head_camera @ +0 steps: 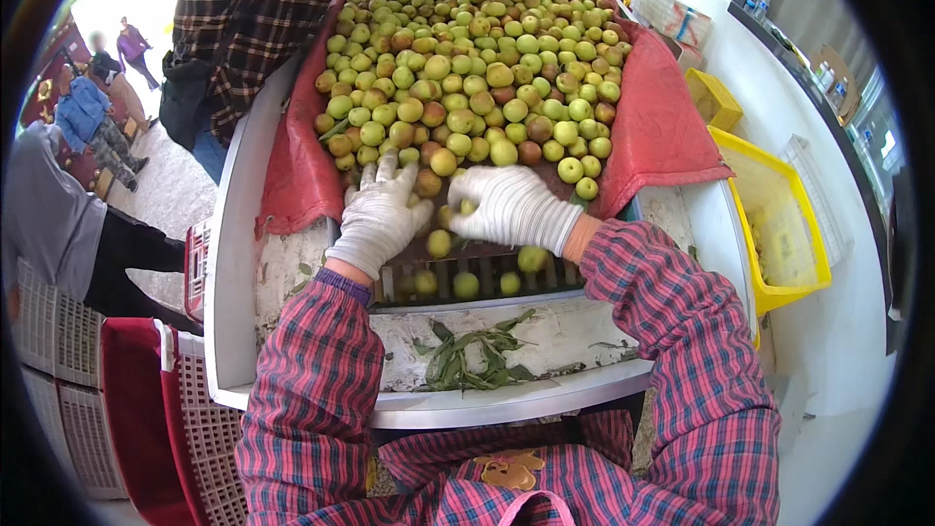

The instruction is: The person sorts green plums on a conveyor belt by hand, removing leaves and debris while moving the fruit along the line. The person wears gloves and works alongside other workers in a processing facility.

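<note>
A deep heap of small round green-and-russet fruits (460, 80) fills the sloping chute before me. At its lower edge my left hand (383, 215), in a white knitted glove, lies palm down with fingers spread over several fruits. My right hand (511, 206), gloved alike, bends inward at the same edge. Its fingers curl over a green fruit (467, 206); whether they grip it is hidden. Just below the hands, a loose fruit (439, 243) sits on the dark board. A few more fruits lie on the slatted roller strip (482, 281).
Red cloth (661, 113) lines the chute's sides. Green leaves (478, 354) lie on the white front ledge (584, 329). A co-worker in a plaid sleeve (248, 22) reaches in from the far left. Yellow crates (792, 292) stand right; plastic crates (212, 424) and other people are left.
</note>
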Demonstrator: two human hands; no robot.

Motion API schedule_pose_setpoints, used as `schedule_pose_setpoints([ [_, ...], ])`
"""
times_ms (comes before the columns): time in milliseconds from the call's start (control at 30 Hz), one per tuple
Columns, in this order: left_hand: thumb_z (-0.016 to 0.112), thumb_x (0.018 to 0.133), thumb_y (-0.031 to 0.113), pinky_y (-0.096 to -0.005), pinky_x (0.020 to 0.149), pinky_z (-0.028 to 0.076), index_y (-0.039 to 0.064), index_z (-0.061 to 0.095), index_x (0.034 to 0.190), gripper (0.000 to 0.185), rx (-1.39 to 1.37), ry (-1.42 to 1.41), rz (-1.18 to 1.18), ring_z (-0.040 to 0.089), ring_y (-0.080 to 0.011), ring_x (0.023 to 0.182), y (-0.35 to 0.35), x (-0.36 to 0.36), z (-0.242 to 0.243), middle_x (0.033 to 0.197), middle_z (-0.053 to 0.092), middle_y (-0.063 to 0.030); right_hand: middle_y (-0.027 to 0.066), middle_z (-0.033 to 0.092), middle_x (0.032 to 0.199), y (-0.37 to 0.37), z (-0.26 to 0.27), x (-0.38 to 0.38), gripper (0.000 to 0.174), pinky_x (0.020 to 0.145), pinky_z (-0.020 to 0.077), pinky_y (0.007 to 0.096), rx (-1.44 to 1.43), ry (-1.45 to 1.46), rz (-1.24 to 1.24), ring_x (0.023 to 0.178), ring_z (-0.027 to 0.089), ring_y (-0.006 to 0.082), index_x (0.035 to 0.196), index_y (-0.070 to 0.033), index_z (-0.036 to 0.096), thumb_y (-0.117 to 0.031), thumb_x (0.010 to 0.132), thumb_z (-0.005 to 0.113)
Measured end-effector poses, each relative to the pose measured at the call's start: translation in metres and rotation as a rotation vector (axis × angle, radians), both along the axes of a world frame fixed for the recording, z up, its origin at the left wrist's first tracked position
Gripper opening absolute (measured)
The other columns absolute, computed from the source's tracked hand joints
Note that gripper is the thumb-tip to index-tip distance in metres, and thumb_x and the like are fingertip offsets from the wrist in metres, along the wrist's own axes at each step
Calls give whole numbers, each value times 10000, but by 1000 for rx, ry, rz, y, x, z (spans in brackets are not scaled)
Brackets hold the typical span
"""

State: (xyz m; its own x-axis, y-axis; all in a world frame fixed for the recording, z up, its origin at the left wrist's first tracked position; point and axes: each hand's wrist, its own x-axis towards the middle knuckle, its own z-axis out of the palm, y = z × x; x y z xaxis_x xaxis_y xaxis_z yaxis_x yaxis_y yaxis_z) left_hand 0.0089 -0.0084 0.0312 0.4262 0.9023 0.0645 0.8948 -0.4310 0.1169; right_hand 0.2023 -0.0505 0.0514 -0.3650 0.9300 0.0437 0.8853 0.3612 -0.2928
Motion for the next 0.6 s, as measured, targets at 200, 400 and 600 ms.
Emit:
schedule_pose_setpoints([
  [200,623,875,397,-519,974,473,157,518,1393,581,-32,86,-200,510,-382,1264,-22,18,10,1369,552,-132,120,736,1037,66,14,88,378,868,543,383,215,300,-516,958,696,319,1119,-172,724,-293,773,633],
  [400,641,855,272,-446,788,528,87,650,1138,339,132,-42,-411,643,-331,938,-46,31,7,968,664,-148,108,622,1327,127,38,73,538,1018,472,434,338,143,-494,1192,609,320,1355,-244,599,-225,817,588],
  [600,655,856,211,-449,771,511,63,621,1109,294,273,-200,-311,653,-319,876,-36,38,1,928,660,-137,124,572,1393,146,33,45,626,1045,456,421,102,25,-339,1268,554,315,1454,-241,486,-233,838,596],
])
